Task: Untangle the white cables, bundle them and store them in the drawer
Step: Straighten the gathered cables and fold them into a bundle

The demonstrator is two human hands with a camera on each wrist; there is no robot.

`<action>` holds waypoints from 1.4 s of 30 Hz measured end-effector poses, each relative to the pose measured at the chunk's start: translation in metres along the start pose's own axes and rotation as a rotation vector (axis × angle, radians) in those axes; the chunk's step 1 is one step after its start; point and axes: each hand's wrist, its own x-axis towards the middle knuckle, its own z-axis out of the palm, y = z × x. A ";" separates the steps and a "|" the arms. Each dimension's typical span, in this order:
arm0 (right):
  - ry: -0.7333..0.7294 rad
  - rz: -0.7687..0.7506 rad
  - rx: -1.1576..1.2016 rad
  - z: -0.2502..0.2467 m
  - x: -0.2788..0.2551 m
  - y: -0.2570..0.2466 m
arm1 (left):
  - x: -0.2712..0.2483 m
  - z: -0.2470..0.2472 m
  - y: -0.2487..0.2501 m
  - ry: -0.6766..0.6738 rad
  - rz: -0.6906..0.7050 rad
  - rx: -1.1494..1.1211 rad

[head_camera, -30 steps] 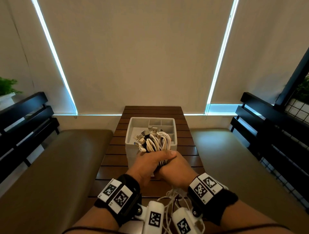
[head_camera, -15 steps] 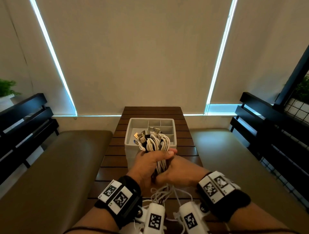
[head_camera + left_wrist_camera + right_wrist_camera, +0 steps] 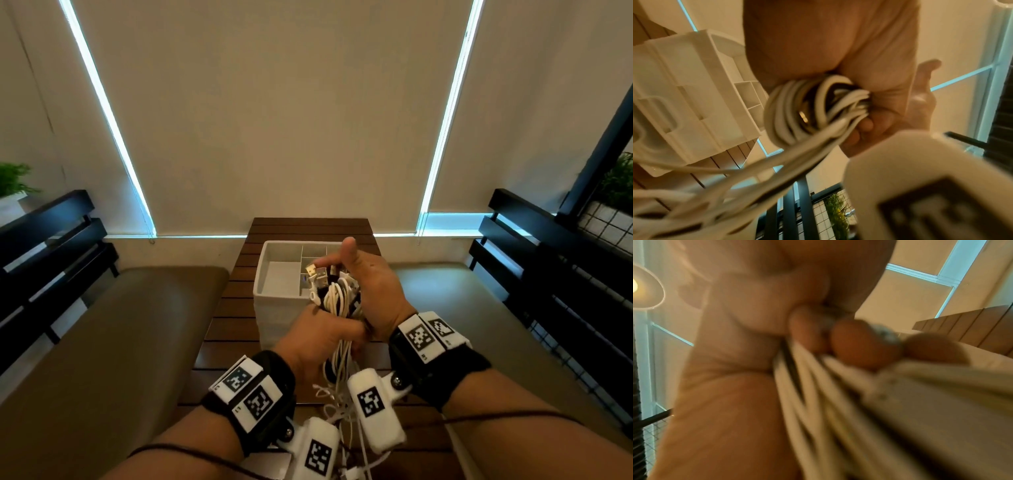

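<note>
Lifted and shifted rightward over drawer (image 3: 274,274), right hand (image 3: 373,291) cupping, left hand (image 3: 318,339) clamping limp, light cable bundle (image 3: 337,298); best gripped mid-coil.

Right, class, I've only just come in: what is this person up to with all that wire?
A person holds a bunch of white cables in both hands above a wooden table. The left hand grips the coil low down, while the right hand wraps round its upper part by the plugs, thumb raised. Loose ends trail down between the wrists. The white divided drawer stands open just behind, and the cables are not in it yet.
</note>
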 end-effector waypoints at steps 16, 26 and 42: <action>0.031 0.048 0.124 0.004 0.001 0.025 | -0.001 -0.006 -0.012 0.056 -0.095 -0.207; -0.428 0.414 0.041 0.002 -0.021 0.038 | 0.014 -0.035 -0.011 0.106 -0.107 -0.246; -0.371 0.419 0.038 0.014 -0.027 0.028 | 0.011 -0.030 -0.010 0.052 0.019 -0.102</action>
